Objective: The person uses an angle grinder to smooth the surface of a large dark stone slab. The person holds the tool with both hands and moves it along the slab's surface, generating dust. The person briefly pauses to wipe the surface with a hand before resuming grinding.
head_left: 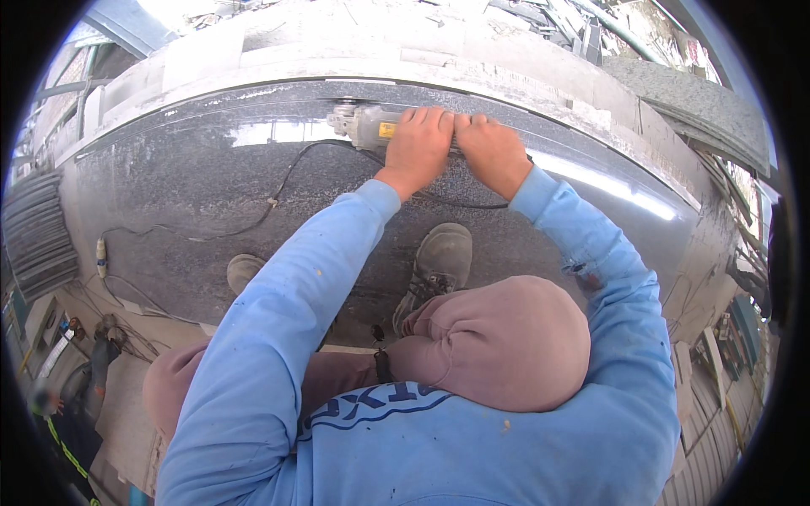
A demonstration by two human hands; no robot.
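Note:
Both of my hands grip a dusty grey angle grinder (369, 126) that lies lengthwise near the far edge of a dark polished stone slab (202, 185). My left hand (417, 142) wraps over the middle of its body, just behind a yellow label. Close against it, my right hand (492, 148) closes round the rear end. The grinder's head points left, and its thin disc (346, 100) meets a pale straight line along the slab. My fingers' undersides are hidden. A black power cord (291, 173) runs under the tool and curves away left.
A cable connector (102, 256) lies at the slab's left end. My boots (443, 257) rest on the slab. Stacked strips (38, 232) stand at far left, and stone slabs (692, 110) at far right. Another person (67, 430) is at lower left.

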